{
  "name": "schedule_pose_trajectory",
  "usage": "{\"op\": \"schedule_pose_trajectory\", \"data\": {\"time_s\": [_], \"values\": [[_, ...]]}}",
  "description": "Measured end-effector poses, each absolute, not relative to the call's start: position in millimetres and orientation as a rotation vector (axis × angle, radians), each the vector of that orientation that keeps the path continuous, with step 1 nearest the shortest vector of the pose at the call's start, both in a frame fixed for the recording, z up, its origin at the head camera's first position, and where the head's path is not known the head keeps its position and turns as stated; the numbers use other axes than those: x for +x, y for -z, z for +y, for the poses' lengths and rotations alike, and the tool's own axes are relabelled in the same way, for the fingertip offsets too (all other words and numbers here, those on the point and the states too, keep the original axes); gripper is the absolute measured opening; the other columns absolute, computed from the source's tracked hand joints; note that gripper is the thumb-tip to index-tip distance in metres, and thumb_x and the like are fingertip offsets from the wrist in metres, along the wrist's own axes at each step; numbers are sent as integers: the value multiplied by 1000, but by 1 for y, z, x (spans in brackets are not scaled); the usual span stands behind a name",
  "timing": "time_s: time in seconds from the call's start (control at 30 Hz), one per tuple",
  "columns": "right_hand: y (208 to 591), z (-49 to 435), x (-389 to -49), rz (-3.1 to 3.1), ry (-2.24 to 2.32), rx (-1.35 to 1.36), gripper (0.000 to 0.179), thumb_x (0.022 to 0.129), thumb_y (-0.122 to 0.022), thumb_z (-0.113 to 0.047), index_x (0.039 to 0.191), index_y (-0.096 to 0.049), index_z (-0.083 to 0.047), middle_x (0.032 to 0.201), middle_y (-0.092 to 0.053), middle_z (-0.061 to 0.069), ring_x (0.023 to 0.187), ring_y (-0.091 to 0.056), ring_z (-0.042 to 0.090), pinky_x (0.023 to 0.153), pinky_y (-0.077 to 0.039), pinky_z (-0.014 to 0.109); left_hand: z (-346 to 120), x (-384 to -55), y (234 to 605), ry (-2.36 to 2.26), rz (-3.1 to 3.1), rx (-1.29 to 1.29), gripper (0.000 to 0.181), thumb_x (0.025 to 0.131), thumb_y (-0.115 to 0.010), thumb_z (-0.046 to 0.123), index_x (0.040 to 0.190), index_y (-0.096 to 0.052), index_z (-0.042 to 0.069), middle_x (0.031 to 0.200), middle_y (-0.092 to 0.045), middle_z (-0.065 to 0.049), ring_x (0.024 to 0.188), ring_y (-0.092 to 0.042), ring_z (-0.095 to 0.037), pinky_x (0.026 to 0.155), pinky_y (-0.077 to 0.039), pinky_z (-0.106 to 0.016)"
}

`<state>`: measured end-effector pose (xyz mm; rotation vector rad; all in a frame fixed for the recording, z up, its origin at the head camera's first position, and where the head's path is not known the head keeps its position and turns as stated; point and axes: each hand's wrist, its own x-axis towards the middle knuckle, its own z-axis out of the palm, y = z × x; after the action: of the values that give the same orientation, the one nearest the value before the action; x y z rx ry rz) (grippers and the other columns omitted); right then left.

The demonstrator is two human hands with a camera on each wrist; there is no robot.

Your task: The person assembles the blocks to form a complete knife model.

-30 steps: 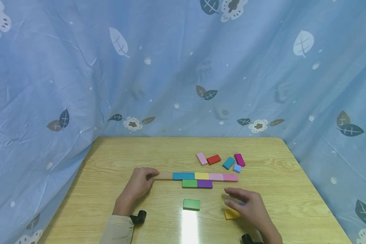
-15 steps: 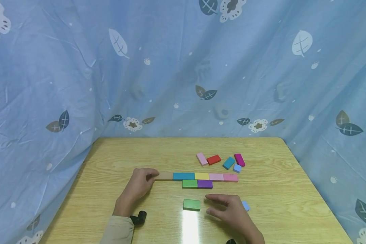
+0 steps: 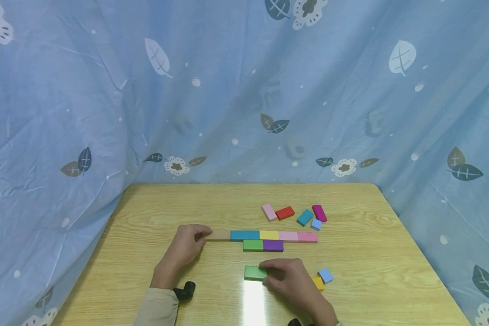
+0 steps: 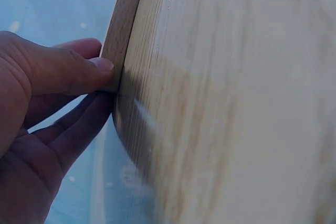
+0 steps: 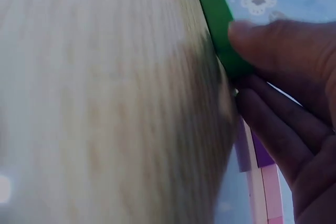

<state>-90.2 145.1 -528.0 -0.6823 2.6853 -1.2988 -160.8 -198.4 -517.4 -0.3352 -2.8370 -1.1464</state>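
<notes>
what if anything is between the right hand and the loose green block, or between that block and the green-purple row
Nothing visible: the right hand pinches the right end of the loose green block, and only tabletop shows between that block and the row's green block and purple block.

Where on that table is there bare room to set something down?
The table is bare beyond the left hand, left of the loose pale pink block, and right of the near light-blue block. It's crowded between the red block and magenta block, and around the right hand, from near green block to yellow block.
</notes>
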Motion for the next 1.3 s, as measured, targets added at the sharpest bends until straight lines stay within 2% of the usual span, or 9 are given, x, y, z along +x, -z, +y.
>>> {"op": "schedule_pose_trajectory", "data": {"time_s": [0.2,0.43,0.57,0.73,1.1,1.3], "values": [[527,148,-89,2735,1269,-682,30,95,-82,-7,122,-85,-19,120,-83,-9,115,-75,8,98,-66,29,-199,-161,518,1154,-2843,-317,29,94,-78,-10,116,-85,8,121,-82,-9,121,-76,-33,102,-65,-48],[516,188,-86,2873,1296,-403,32,93,-85,-5,120,-85,-23,119,-83,-10,113,-79,11,99,-66,31,-198,-160,518,1167,-2854,-304,29,95,-78,-8,118,-85,9,123,-82,-8,122,-76,-32,101,-66,-47],[510,216,-88,2987,1261,-285,32,91,-87,-1,118,-86,-18,116,-84,-6,106,-82,14,94,-68,35,-198,-160,517,1160,-2850,-313,30,95,-78,-9,118,-84,8,123,-82,-9,122,-76,-33,102,-65,-48],[510,236,-95,3012,1246,-246,33,92,-85,1,121,-85,-13,117,-84,2,108,-82,23,92,-69,37,-199,-160,517,1140,-2840,-336,30,94,-78,-10,118,-84,7,123,-82,-9,121,-76,-33,102,-65,-47],[519,232,-111,3016,1174,-203,32,94,-84,-1,122,-85,-15,124,-82,7,120,-78,31,98,-67,46,-198,-159,520,1128,-2815,-379,30,94,-79,-10,117,-85,8,120,-82,-9,118,-77,-34,99,-67,-48],[517,225,-113,3087,1047,-247,32,92,-84,2,122,-84,-12,125,-82,10,123,-77,36,104,-63,56,-199,-159,520,1139,-2828,-352,30,94,-78,-11,116,-85,8,120,-82,-9,119,-77,-34,100,-66,-49]]}}
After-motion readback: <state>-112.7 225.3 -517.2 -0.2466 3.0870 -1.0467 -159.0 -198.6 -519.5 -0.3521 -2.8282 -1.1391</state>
